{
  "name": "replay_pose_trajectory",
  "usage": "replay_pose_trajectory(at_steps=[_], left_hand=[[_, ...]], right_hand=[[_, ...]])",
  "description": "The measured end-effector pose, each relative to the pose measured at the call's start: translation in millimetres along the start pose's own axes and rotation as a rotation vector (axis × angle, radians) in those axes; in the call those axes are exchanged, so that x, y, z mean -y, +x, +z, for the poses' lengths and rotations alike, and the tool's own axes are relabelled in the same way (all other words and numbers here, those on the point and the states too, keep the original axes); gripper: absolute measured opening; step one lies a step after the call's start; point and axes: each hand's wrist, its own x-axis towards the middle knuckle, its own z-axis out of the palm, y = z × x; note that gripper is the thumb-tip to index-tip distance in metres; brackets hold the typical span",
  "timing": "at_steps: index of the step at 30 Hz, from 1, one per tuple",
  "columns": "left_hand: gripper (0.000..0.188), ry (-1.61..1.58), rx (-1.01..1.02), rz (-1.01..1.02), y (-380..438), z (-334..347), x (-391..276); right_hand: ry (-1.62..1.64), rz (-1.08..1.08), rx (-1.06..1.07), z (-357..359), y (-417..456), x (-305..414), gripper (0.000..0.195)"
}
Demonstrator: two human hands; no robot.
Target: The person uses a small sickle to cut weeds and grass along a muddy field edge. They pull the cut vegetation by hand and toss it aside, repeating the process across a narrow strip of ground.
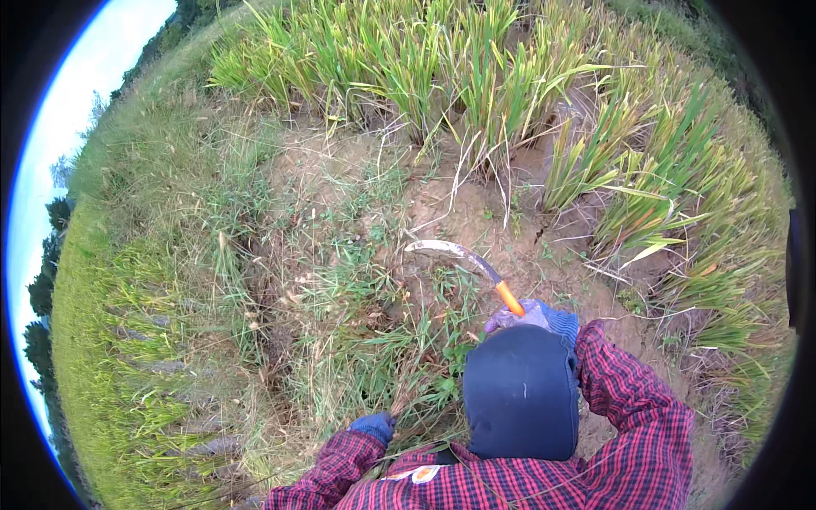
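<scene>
My right hand (pixel 532 315), in a purple and blue knit glove, is wrapped around the orange handle of a sickle (pixel 509 298). Its curved, soil-stained blade (pixel 456 248) points left over bare soil and cut grass. My left hand (pixel 375 425), in a blue glove, is closed low in the weeds, around dry grass stems (pixel 403 396); its fingertips are partly hidden. A dark blue rounded fabric piece, seemingly a cap (pixel 523 392), covers part of my right hand and the ground between my arms.
Tufts of green and yellowing rice-like plants (pixel 414 70) stand ahead and along the right (pixel 656 166). Brown soil (pixel 459 204) shows between them and the weedy grass (pixel 357 274). A lower planted field (pixel 127 357) lies left, with trees (pixel 41 293) beyond.
</scene>
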Motion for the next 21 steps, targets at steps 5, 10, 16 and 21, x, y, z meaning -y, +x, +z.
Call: replay_pose_trajectory(at_steps=[5, 10, 16, 21], left_hand=[[0.040, 0.050, 0.176, -0.161, -8.8, -47.2, -22.9], [0.054, 0.157, -0.039, -0.010, -57.3, -121.8, -91.8], [0.079, -0.328, -0.786, 0.164, 44.0, -204.6, -224.4], [0.083, -0.262, -0.572, -0.259, 120.0, -226.6, -244.2]], right_hand=[[0.375, 0.337, -0.198, -74.4, 62.9, -25.3, 0.031], [0.525, 0.231, -0.274, -102.9, 124.4, -67.1, 0.034], [0.522, 0.265, -0.114, -109.9, 155.4, -95.3, 0.035], [0.568, 0.221, -0.016, -117.6, 152.8, -104.0, 0.037]])
